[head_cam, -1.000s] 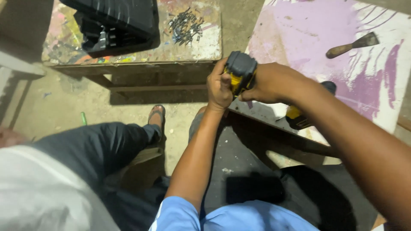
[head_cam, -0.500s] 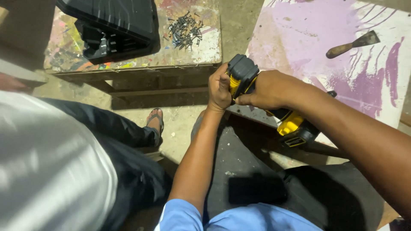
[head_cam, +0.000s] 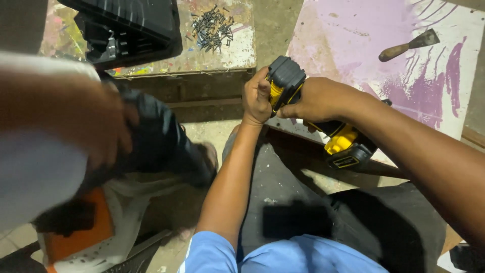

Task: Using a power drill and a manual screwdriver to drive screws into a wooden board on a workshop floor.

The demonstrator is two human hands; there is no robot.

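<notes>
A yellow-and-black cordless drill [head_cam: 313, 119] is clasped between both hands, the left hand [head_cam: 256, 97] curled at its front, the right hand [head_cam: 316, 99] wrapped around its body.

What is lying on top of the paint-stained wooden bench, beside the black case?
On the paint-stained wooden bench, a loose pile of dark screws lies to the right of the open black case. The bench surface under the case is covered, and a blurred person hides its left end.
</notes>
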